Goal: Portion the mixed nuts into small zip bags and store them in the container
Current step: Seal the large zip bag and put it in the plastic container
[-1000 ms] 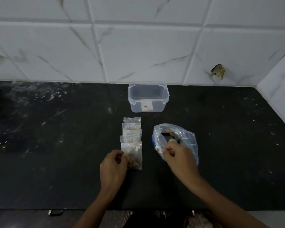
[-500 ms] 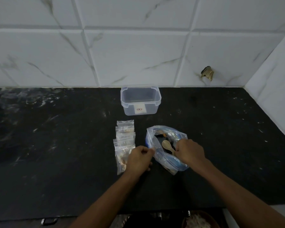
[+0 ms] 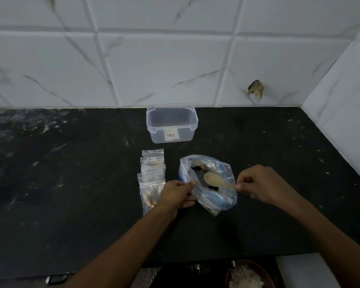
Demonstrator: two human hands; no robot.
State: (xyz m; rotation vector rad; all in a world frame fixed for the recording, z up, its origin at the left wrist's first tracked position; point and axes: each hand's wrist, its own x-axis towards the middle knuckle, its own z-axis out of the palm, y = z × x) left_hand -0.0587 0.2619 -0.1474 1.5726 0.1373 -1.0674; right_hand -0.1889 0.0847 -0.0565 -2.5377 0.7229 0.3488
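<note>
The left hand (image 3: 176, 195) pinches the near-left rim of the large clear plastic bag with blue zip (image 3: 208, 183), which lies near the middle of the black stone desk (image 3: 71, 183). The right hand (image 3: 262, 183) pinches the handle of a small wooden spoon (image 3: 214, 180), its bowl over the bag's mouth. The film is probably thin, limp and slippery, so the rim is the best hold. Filled small clear zip bags (image 3: 152, 173) lie just left. The clear plastic container (image 3: 172, 125) stands open toward the desk's back edge.

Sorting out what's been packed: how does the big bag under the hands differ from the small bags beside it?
The big bag is single, gaping open, blue-tinted, with a wooden spoon over its mouth; the small zip bags are several, flat and overlapping in a row. The left hand pinches the big bag's rim; the small bags lie unheld. Both are clear plastic with nuts, on the black counter.
</note>
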